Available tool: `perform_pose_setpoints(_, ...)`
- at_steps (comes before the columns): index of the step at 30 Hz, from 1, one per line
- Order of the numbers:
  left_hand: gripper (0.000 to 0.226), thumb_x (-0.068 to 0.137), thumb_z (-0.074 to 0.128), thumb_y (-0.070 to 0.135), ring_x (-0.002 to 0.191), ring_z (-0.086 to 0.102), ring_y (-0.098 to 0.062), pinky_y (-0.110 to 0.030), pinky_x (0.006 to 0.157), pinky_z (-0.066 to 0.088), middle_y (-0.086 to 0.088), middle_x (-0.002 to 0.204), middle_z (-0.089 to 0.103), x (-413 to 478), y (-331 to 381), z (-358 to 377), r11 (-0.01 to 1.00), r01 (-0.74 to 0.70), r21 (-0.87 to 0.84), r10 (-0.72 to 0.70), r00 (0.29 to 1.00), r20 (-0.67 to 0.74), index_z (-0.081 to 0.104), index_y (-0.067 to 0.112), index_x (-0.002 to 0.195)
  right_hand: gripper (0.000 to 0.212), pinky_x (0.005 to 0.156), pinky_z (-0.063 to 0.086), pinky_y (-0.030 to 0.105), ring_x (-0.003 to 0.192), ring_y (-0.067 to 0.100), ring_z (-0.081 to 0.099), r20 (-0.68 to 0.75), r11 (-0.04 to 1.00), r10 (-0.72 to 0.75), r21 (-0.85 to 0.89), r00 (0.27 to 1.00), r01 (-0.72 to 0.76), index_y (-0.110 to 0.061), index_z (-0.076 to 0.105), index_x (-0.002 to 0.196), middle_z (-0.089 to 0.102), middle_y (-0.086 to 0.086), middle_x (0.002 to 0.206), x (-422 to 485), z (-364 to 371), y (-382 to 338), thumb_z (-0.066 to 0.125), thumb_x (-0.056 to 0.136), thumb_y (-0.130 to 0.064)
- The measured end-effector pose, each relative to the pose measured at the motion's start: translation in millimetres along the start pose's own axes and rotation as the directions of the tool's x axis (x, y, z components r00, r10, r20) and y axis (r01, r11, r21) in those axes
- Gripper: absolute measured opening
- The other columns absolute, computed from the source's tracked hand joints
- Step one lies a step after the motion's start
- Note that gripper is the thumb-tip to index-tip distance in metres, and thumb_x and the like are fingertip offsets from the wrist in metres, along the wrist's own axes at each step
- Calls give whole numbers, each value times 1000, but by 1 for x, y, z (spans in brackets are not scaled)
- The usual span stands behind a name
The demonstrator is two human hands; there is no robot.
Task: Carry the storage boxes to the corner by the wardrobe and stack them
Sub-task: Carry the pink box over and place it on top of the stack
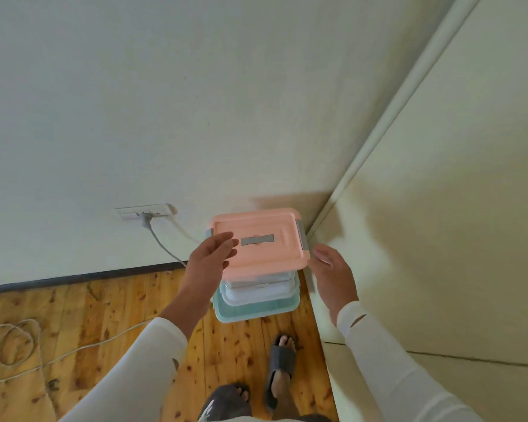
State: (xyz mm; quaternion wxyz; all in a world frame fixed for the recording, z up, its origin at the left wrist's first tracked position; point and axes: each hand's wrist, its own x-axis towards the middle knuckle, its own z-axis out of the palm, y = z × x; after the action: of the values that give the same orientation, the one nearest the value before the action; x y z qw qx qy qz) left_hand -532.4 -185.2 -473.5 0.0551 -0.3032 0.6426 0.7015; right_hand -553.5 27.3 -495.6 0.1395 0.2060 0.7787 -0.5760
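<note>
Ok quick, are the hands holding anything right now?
Left hand: open, holding nothing, over the pink-lidded plastic storage box.
Right hand: open, holding nothing, beside that box.

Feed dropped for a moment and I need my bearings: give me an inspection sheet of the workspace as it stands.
Surface: wooden floor, knotty planks.
Job's things: pink-lidded box on a white box on a teal box, stacked in the corner by the wardrobe.
Clutter: nothing seen.
Grippers: left hand open at the pink lid's left edge; right hand open beside its right corner; contact cannot be told.
Cables: grey cable plugged into the wall socket; white cable coiled on the floor, left.
Surroundings: plain wall; person's foot in a grey slipper.
</note>
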Motion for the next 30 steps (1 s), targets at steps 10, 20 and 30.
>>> perform_pose_setpoints(10, 19, 97, 55, 15, 99, 66, -18, -33, 91, 50, 2, 104, 73, -43, 18, -5, 985, -144, 96, 111, 950, 291, 68, 27, 101, 36, 99, 42, 31, 115, 12, 54, -199, 994, -59, 82, 978, 76, -26, 55, 130, 57, -11, 126, -105, -10, -23, 54, 94, -21)
perform_pose_setpoints(20, 22, 98, 54, 13, 100, 66, -17, -26, 86, 50, -2, 104, 74, -107, 13, 45, 984, -131, 119, 41, 824, 565, 68, 13, 114, 31, 84, 41, 21, 106, 5, 55, -376, 984, 22, 172, 926, 46, -30, 57, 125, 59, -15, 121, -182, -33, -2, 53, 95, -29)
perform_pose_setpoints(30, 20, 98, 54, 16, 103, 66, -13, -29, 89, 48, 3, 108, 73, -189, -28, 100, 935, -254, 247, -39, 619, 784, 67, 23, 111, 31, 95, 44, 22, 108, 5, 56, -595, 971, 95, 232, 798, 57, -29, 58, 125, 60, -15, 120, -272, -82, 52, 53, 95, -26)
